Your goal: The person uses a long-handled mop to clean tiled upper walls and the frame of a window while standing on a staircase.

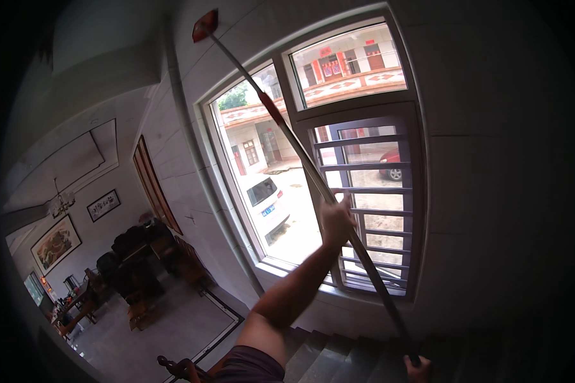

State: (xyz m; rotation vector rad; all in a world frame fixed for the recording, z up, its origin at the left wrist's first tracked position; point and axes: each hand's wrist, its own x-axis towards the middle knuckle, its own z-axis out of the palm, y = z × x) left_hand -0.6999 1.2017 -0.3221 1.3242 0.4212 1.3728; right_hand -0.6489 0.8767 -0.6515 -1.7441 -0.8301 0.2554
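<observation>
A long metal telescopic pole (311, 170) with a red joint sleeve slants up across the window. At its top end is a red cleaning head (205, 26), at the upper wall left of the window frame; whether it touches the wall I cannot tell. My left hand (336, 221) wraps around the middle of the pole, arm stretched out in front of the window. Low on the right, my right hand (418, 369) grips the pole's dark bottom end and is partly cut off by the picture's lower edge.
The window (419, 191) has metal bars (373, 190) on its lower right pane. Below it, dark stairs (335, 356) run along the wall. A carved wooden railing end (179, 367) stands at lower left. Beyond lies a room with dark furniture (134, 273). Cars stand outside.
</observation>
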